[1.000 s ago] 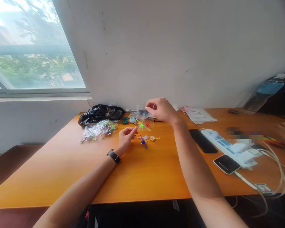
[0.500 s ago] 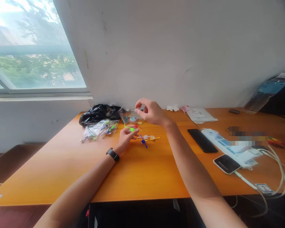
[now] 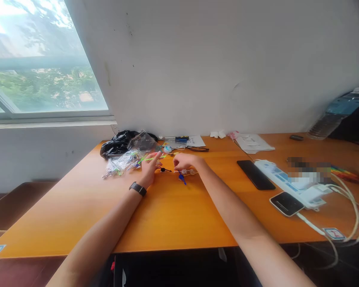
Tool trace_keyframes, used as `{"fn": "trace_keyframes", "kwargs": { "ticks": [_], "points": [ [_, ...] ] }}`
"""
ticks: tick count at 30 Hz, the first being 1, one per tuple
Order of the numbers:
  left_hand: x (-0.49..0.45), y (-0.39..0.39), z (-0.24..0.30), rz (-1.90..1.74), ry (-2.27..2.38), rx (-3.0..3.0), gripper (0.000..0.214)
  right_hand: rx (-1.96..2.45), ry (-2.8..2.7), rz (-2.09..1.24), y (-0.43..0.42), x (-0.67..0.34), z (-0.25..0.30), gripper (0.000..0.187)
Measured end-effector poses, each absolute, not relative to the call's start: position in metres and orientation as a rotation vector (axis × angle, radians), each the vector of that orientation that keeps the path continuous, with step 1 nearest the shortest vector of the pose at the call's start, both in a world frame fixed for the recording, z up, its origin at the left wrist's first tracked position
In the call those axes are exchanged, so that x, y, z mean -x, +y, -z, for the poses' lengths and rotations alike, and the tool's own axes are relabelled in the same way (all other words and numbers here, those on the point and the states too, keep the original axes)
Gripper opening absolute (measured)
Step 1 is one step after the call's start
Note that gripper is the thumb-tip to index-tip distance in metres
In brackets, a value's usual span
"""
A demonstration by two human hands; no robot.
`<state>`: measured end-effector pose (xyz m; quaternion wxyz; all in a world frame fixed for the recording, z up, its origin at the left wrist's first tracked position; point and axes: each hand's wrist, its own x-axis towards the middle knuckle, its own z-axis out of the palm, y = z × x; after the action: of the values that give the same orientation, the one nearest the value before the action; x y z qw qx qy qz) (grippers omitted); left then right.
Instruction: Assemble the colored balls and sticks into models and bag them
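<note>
My left hand (image 3: pixel 149 170) is on the table with fingers spread, beside a clear plastic bag of small coloured pieces (image 3: pixel 124 162). A thin bright green piece (image 3: pixel 151 159) shows at its fingers; I see no grip on it. Just right of its fingertips lies a small black piece with a pointed stem (image 3: pixel 165 170). My right hand (image 3: pixel 184 161) is low over the table, fingertips pinched together; what is between them is hidden. Below it lies a blue piece with thin arms (image 3: pixel 182 178), and clear round pieces (image 3: pixel 188 172) are partly behind the wrist.
A black plastic bag (image 3: pixel 116 145) and a clear bag (image 3: pixel 143 141) lie at the back left. Behind my hands are a blue-and-black handled tool (image 3: pixel 182 139) and paper (image 3: pixel 196 141). To the right are a phone (image 3: pixel 255 174), a power strip (image 3: pixel 283 181) with cables, and a bottle (image 3: pixel 336 113).
My right hand has come down to the table and its fingers have closed. My left hand has moved slightly left and its fingers have spread. The clear bag has shifted left.
</note>
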<state>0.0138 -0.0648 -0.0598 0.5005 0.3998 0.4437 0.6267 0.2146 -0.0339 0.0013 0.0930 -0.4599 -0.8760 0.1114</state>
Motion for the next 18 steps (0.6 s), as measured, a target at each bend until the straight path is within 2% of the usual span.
{"fn": "trace_keyframes", "kwargs": {
  "ticks": [4, 8, 11, 13, 15, 18],
  "points": [
    [-0.016, -0.066, 0.060, -1.503, 1.089, -1.023, 0.059, 1.351, -2.657, -0.885, -0.034, -0.216, -0.006, 0.006],
    [-0.019, -0.071, 0.056, -1.475, 1.128, -1.101, 0.058, 1.285, -2.638, -1.070, -0.040, -0.226, -0.029, 0.009],
    [-0.022, -0.077, 0.051, -1.419, 1.157, -1.176, 0.059, 1.227, -2.483, -1.302, -0.048, -0.240, -0.050, 0.005],
    [-0.024, -0.083, 0.048, -1.374, 1.155, -1.244, 0.058, 1.105, -2.427, -1.431, -0.053, -0.252, -0.066, 0.015],
    [-0.027, -0.090, 0.046, -1.338, 1.138, -1.309, 0.055, 0.925, -2.393, -1.417, -0.061, -0.264, -0.082, 0.022],
    [-0.033, -0.097, 0.047, -1.289, 1.097, -1.389, 0.052, 0.855, -2.263, -1.193, -0.079, -0.276, -0.106, 0.023]
  ]
}}
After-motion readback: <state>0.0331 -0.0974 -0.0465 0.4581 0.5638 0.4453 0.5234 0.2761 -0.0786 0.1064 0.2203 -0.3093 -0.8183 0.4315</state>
